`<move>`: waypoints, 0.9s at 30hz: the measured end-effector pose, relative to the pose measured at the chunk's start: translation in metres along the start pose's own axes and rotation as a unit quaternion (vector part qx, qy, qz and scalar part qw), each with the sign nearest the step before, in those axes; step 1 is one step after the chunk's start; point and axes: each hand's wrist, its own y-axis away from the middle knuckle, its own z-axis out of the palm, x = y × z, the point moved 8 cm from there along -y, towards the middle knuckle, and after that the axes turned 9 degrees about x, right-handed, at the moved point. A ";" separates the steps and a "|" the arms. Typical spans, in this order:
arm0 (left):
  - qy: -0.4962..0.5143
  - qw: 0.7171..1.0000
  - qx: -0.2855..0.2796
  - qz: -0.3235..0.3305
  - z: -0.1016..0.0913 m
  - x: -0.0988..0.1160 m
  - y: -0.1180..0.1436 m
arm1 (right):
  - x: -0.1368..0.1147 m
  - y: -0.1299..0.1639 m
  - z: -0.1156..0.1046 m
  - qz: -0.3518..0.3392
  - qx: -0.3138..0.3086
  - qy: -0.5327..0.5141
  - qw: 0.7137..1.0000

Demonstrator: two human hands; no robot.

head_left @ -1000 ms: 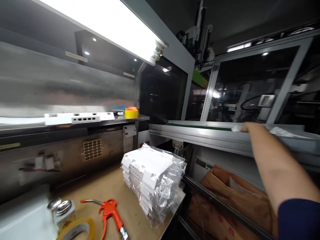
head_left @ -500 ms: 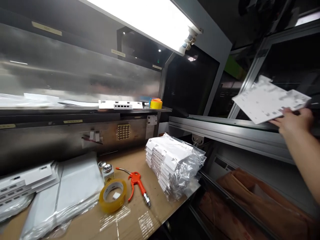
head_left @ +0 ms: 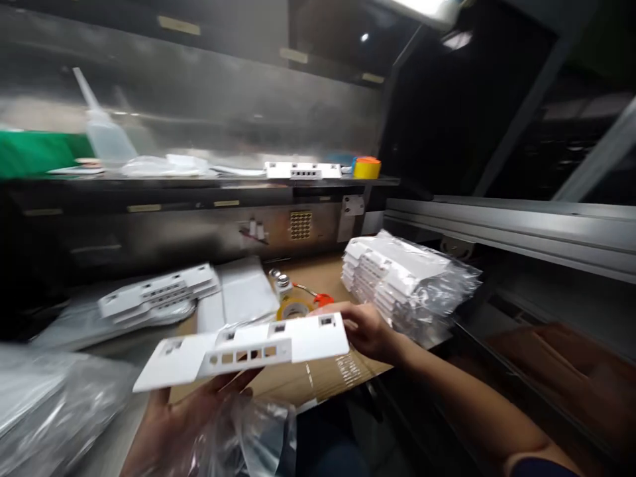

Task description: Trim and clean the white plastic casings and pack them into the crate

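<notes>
A flat white plastic panel point(head_left: 248, 351) with a row of small cut-outs hangs level over the front of the bench. My right hand point(head_left: 365, 328) grips its right end. My left hand point(head_left: 183, 424) lies palm up under its left half, fingers touching the underside, with a crumpled clear plastic bag point(head_left: 253, 437) against the palm. Behind the panel sit a roll of yellow tape point(head_left: 293, 309) and a red air gun point(head_left: 322, 299), both partly hidden.
A wrapped stack of white panels point(head_left: 397, 278) stands at the bench's right end. More panels point(head_left: 159, 295) and clear bags point(head_left: 44, 391) lie left. The shelf behind carries a white unit point(head_left: 303, 170), tape rolls point(head_left: 366, 167) and a squeeze bottle point(head_left: 102, 129). A metal conveyor rail point(head_left: 511, 225) runs on the right.
My right hand brought the white panel from the conveyor down and left to the bench front. My left hand came in under it with a bag. The view swung left and down.
</notes>
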 end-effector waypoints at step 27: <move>0.342 0.852 0.286 -0.275 -0.043 -0.020 0.041 | 0.074 0.001 0.088 -0.050 -0.138 -0.051 0.988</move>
